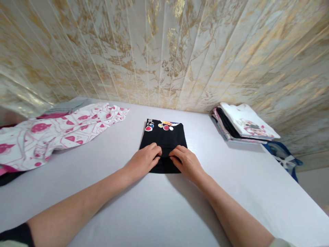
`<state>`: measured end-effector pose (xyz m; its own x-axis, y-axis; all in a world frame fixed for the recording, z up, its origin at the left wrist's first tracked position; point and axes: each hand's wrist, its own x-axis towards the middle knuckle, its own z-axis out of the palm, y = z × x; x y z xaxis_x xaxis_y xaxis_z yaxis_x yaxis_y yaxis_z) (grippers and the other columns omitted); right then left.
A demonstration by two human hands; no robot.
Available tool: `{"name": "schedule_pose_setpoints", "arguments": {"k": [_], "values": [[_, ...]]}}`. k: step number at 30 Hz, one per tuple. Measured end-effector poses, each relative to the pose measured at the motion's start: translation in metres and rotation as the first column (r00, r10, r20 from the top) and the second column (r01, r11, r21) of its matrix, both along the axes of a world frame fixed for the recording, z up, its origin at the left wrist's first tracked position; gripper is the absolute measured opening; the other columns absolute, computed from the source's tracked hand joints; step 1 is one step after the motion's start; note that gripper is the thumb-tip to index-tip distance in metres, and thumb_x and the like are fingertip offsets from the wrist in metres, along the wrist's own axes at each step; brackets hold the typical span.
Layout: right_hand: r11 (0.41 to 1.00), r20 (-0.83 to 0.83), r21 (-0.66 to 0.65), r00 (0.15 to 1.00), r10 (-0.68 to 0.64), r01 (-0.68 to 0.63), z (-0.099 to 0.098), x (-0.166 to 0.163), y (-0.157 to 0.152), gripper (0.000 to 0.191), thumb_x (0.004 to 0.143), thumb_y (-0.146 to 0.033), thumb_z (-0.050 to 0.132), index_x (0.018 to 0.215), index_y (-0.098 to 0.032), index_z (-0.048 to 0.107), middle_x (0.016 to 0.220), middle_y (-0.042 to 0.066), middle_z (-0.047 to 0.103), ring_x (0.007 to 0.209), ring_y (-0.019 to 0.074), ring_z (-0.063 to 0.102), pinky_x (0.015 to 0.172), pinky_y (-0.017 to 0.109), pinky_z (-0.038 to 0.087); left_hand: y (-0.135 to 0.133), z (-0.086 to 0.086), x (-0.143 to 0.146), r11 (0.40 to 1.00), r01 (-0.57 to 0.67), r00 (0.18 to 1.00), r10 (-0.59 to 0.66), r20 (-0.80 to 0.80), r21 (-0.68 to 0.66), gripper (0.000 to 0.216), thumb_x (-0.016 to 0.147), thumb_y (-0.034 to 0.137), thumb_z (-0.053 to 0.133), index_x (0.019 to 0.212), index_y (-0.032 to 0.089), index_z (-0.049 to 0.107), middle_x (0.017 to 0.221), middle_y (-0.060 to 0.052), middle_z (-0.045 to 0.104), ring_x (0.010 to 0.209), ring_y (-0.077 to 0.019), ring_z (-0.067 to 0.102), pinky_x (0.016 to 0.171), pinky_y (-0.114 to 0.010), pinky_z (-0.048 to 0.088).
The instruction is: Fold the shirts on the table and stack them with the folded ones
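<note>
A black garment [164,137], probably a T-shirt, lies folded into a small block on the table in front of me. Colourful printed shapes run along its far edge. My left hand [147,156] pinches the near fold on the left side, thumb under and fingers over the cloth. On the right, my right hand [186,160] grips the same fold in the same way, a short gap from the left. Between them the cloth edge is lifted slightly above a lower black layer.
At the left lies a loose heap of clothes, topped by a white and pink printed garment [77,130]. A stack of folded clothes [249,121] stands at the back right. Beside the white table [144,212] is a blue bag [285,159]. A gold-patterned curtain [164,51] hangs behind.
</note>
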<state>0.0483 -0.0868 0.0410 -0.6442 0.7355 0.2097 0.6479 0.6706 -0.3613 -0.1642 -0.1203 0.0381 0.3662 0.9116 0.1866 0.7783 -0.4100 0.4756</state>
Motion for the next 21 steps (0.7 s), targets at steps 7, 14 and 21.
{"name": "schedule_pose_setpoints", "arguments": {"k": [7,14,21], "values": [[0.991,0.003,-0.129,1.0,0.022,-0.022,0.003,0.002,-0.002,0.014,0.091,-0.025,0.056,0.08,-0.023,0.064,0.078,-0.001,0.059,0.068,0.0113,0.055,0.061,0.022,0.038,-0.01,0.018,-0.001,0.98,-0.03,0.992,0.005,-0.126,-0.196,0.01,0.082,0.018,0.058,0.074,0.023,0.057,0.078,0.001,0.059,0.067,-0.0158,0.054,0.058,-0.028,0.032],[0.996,-0.077,-0.083,0.997,0.008,-0.015,-0.001,0.008,0.001,0.019,0.094,-0.022,0.05,0.102,-0.026,0.067,0.1,0.003,0.063,0.089,0.0144,0.061,0.076,0.024,0.045,-0.001,0.033,-0.015,0.957,-0.267,0.959,0.254,-0.126,-0.11,0.014,0.09,0.022,0.047,0.078,0.023,0.056,0.08,0.001,0.064,0.071,-0.0175,0.058,0.061,-0.028,0.033],[0.993,-0.105,-0.095,0.992,-0.073,0.063,0.0,0.008,0.001,0.022,0.096,-0.026,0.045,0.094,-0.025,0.067,0.095,0.003,0.062,0.081,0.0141,0.061,0.069,0.024,0.044,0.035,0.0,-0.055,0.856,-0.471,0.877,0.48,-0.01,-0.215,0.008,0.085,0.026,0.05,0.081,0.021,0.054,0.077,-0.002,0.066,0.072,-0.0192,0.061,0.062,-0.027,0.038]]}}
